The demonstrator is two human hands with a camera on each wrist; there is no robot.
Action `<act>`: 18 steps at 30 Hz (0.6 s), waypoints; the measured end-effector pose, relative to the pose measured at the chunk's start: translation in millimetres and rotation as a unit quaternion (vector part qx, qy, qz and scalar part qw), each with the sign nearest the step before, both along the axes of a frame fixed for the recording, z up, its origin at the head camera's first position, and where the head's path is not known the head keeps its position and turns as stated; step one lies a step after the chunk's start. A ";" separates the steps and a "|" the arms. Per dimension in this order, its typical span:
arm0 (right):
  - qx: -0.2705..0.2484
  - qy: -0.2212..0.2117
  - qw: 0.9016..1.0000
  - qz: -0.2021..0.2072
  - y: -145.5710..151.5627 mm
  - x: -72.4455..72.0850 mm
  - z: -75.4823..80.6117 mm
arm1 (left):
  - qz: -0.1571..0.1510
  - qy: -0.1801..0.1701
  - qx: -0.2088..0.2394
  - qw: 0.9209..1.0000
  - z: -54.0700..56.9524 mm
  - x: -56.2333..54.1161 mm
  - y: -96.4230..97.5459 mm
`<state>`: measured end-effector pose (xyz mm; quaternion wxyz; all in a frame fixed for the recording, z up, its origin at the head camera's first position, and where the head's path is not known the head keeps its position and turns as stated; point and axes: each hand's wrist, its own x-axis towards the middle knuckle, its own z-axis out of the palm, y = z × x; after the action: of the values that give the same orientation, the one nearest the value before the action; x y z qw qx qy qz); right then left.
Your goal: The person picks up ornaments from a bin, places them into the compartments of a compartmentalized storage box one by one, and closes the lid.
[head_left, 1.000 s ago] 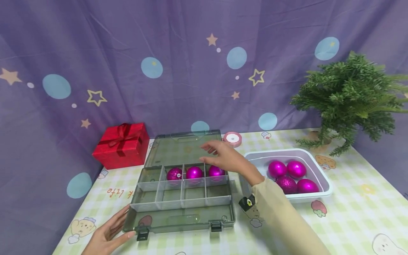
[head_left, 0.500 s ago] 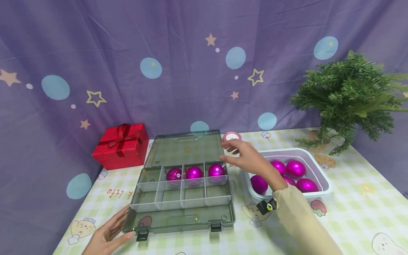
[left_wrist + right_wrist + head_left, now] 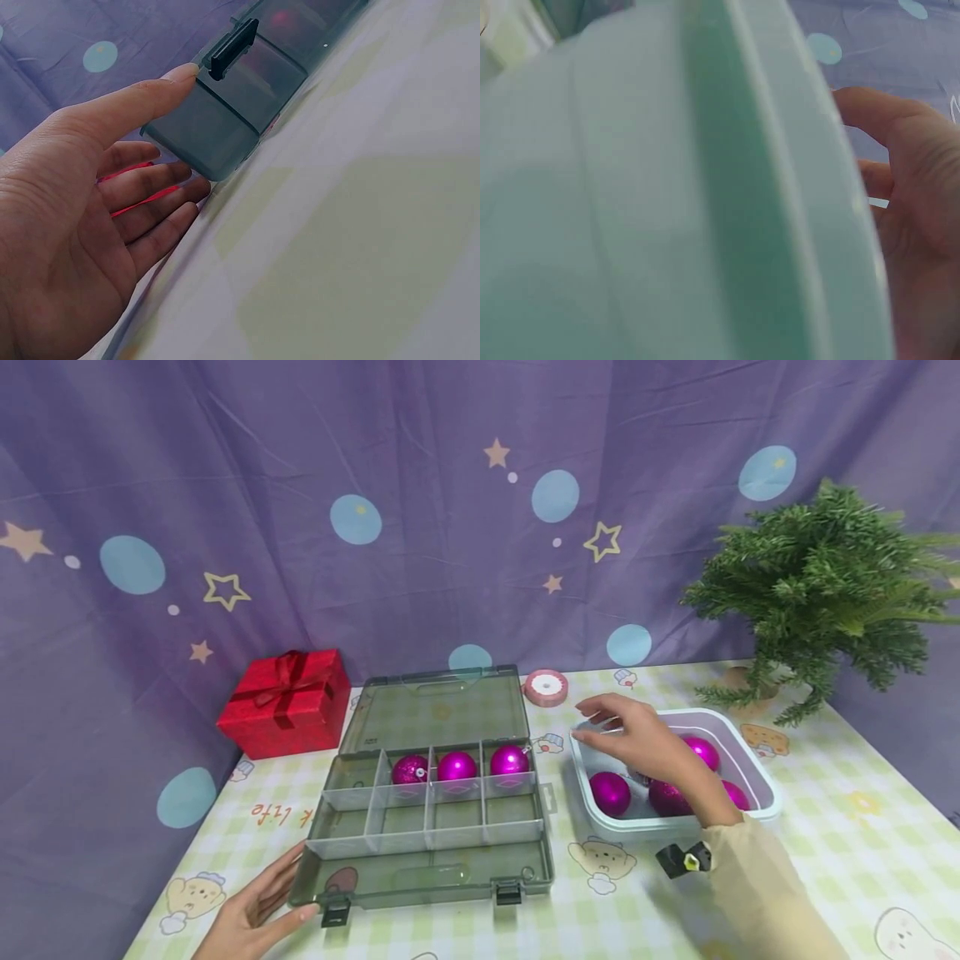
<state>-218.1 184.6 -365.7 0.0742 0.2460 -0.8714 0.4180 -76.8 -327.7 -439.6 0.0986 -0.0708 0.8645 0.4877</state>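
My left hand (image 3: 251, 910) steadies the near left corner of a grey see-through divider box (image 3: 393, 875), thumb at the front by a black latch (image 3: 231, 51) and fingers along the side. The box's lid lies folded back. Three magenta Christmas baubles stand in its back row: a glittery one (image 3: 408, 771), then two shiny ones (image 3: 457, 767). The back left compartment holds none. My right hand (image 3: 637, 735), fingers loosely bent and holding nothing, hovers over a white plastic tub (image 3: 637, 825). More magenta baubles (image 3: 609, 793) lie in it, some partly hidden by that hand.
A red gift box (image 3: 288, 710) with a bow stands at the back left. A pink ribbon spool (image 3: 547, 687) lies behind the boxes. At the right back, a small artificial fir tree (image 3: 825, 577) spreads over the checked tablecloth (image 3: 840, 827), before a purple curtain (image 3: 450, 527).
My right hand has moved right, from over the divider box to over the tub. The right-hand bauble and the ribbon spool are uncovered. My left hand has stayed in place.
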 end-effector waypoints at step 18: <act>0.055 -0.012 0.998 0.031 28.5 29.0 -21.3 | 0.006 0.000 0.001 1.000 1.3 0.9 1.1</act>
<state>-189.2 213.1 -387.0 0.0373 0.2716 -0.8860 0.3740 -75.9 -326.5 -438.2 0.0955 -0.0757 0.8636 0.4893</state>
